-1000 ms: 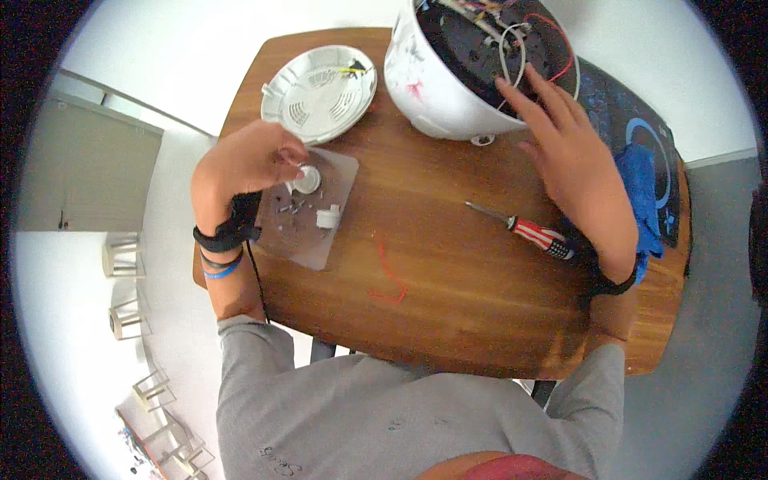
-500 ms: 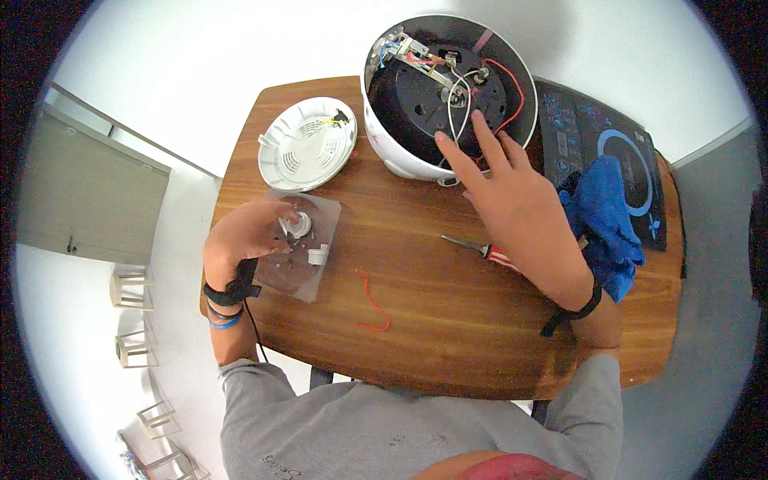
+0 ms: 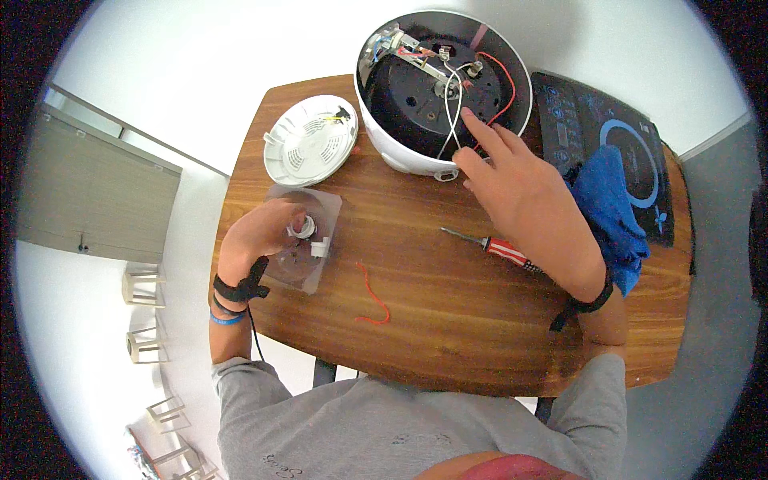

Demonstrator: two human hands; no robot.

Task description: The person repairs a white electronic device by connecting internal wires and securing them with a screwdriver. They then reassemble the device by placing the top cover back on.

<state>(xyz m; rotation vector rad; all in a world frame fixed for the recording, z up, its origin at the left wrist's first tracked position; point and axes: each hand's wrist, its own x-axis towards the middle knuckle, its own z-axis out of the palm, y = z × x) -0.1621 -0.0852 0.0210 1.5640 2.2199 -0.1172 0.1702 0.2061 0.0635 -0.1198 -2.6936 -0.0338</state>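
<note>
My left hand (image 3: pixel 268 226) is bent over a clear plastic tray (image 3: pixel 324 210) at the left of the table. Its fingers are drawn together at a small round white cup (image 3: pixel 303 228), and whatever they pinch is hidden. Beside the cup in the tray is a white plastic piece (image 3: pixel 320 247). My right hand (image 3: pixel 512 170) reaches to the near right rim of an upturned white appliance housing (image 3: pixel 404 157), fingers stretched into it and apparently holding nothing. Inside the housing are a black base (image 3: pixel 412 102), crossing white wires (image 3: pixel 453 112) and a red wire (image 3: pixel 513 88).
A white vented cover (image 3: pixel 308 144) lies left of the housing. A red-striped screwdriver (image 3: pixel 506 250) lies under my right forearm, and a loose orange wire (image 3: pixel 370 292) near the table's middle. On the right, a blue cloth (image 3: pixel 608 208) partly covers a black induction cooktop (image 3: pixel 564 112).
My left fingers have closed in at the round cup from a wider spread. My right hand has shifted slightly, its fingers now closer together over the housing's rim.
</note>
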